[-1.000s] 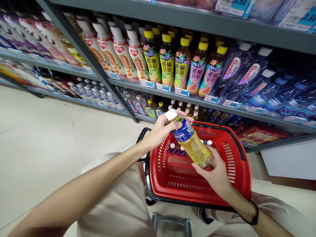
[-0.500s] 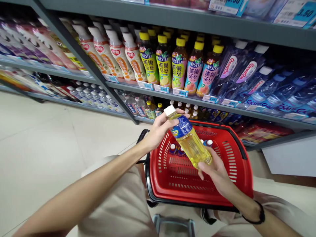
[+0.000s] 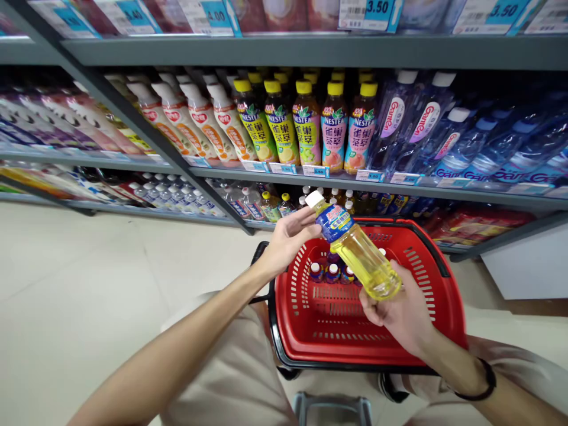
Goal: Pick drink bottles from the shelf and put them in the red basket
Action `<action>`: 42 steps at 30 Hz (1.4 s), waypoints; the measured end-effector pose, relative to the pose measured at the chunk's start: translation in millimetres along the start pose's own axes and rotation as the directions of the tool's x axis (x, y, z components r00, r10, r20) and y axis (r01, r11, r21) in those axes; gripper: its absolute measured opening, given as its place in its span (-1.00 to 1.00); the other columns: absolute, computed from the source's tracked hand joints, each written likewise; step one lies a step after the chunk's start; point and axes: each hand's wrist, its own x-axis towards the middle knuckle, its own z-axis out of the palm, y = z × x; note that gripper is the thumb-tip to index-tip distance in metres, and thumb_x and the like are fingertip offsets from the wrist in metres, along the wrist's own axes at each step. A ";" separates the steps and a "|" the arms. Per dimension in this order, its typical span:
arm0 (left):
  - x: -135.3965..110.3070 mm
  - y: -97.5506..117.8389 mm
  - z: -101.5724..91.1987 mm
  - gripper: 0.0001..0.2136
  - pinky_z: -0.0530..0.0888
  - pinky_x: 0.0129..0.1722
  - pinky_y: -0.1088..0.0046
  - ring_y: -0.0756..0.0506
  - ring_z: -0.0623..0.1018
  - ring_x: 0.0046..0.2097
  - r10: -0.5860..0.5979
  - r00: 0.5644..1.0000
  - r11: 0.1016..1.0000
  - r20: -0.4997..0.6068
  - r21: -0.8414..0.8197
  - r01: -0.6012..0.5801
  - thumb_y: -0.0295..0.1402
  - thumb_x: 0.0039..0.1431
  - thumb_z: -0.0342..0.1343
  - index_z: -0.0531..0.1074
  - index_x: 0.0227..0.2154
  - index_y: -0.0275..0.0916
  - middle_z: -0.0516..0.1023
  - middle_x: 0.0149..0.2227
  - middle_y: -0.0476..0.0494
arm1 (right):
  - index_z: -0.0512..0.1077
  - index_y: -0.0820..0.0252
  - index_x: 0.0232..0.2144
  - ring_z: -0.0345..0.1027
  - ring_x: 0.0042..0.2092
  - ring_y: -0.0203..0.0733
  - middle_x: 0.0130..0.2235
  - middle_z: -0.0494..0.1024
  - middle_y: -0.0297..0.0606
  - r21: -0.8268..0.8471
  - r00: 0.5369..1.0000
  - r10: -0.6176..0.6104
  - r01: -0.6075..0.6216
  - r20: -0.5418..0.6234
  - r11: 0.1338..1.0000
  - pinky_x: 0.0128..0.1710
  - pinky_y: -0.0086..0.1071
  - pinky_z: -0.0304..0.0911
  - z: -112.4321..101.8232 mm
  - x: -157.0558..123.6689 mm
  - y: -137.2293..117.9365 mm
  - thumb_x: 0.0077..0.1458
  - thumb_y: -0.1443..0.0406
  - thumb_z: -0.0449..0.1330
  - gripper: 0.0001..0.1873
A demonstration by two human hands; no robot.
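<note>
A bottle of yellow drink (image 3: 359,254) with a white cap and blue label lies tilted between my two hands, above a red shopping basket (image 3: 444,307). My left hand (image 3: 288,239) curls round its neck just below the cap. My right hand (image 3: 402,310) cups the bottom end from beneath. Inside the basket, several small bottles (image 3: 331,272) with white caps stand at the far wall.
Grey store shelves (image 3: 399,186) run across the view ahead, packed with yellow-capped tea bottles (image 3: 306,127), white-capped milk drinks (image 3: 195,121) and clear water bottles (image 3: 439,133). Price tags line the shelf edges. Pale tiled floor (image 3: 89,284) spreads to the left. My knees sit under the basket.
The bottle has swung slightly to the right and its bottom end has risen a little in my right hand. The view has tipped upward, showing more of the upper shelf.
</note>
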 end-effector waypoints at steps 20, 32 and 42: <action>11.0 -18.8 7.0 -0.61 0.56 -0.21 0.53 0.00 0.61 -0.24 -0.053 0.989 0.998 -0.140 -0.041 0.048 -0.10 0.01 0.50 0.60 -0.23 -0.28 0.66 -0.24 -0.09 | 0.34 0.17 -0.02 0.52 -0.45 -0.19 -0.24 0.67 -0.13 -0.237 0.985 -0.125 0.149 0.116 0.960 -0.60 -0.47 0.29 -8.6 -8.5 -6.4 0.17 -0.10 0.32 -0.43; 13.1 -17.3 2.7 -0.53 0.54 -0.24 0.48 -0.02 0.58 -0.30 -0.077 0.983 0.994 -0.165 0.058 0.087 0.03 0.05 0.43 0.60 -0.22 -0.30 0.65 -0.28 -0.12 | 0.31 0.22 -0.02 0.41 -0.57 -0.27 -0.39 0.63 -0.18 -0.225 0.994 0.049 -0.026 0.097 0.974 -0.62 -0.49 0.26 -7.3 -8.2 -7.5 0.14 -0.24 0.15 -0.30; 11.1 -4.9 -15.5 -0.55 0.45 -0.33 0.47 -0.04 0.49 -0.35 0.165 0.986 0.867 -0.029 0.482 -0.131 0.12 0.17 0.27 0.50 -0.30 -0.24 0.55 -0.34 -0.08 | 0.35 0.15 0.14 0.53 -0.43 -0.16 -0.28 0.63 -0.19 -0.893 0.972 0.137 0.114 0.191 0.435 -0.49 -0.37 0.37 -9.7 1.2 -4.5 0.42 -0.08 -0.13 -0.44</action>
